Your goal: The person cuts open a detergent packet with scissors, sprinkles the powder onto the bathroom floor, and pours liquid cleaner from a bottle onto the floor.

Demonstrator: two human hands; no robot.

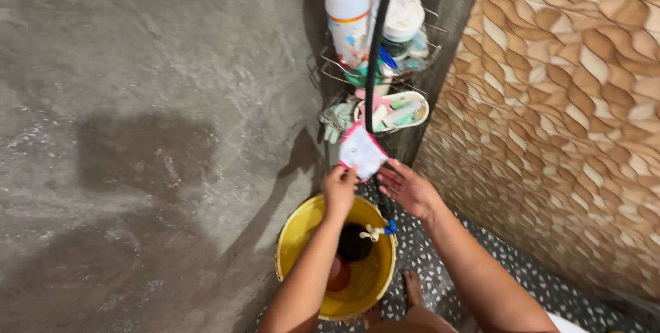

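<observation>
A yellow bucket is seen nearest, standing on the speckled floor, with a dark object and a reddish one lying inside it. Above the bucket, a small white sachet with a pink edge is pinched at its lower corner by the fingers of the left hand. The right hand is held just beside the sachet, its fingers loosely spread and nothing gripped. Farther off, a wire rack is hung on the grey wall, and a white bottle and a white jar are stored in it.
</observation>
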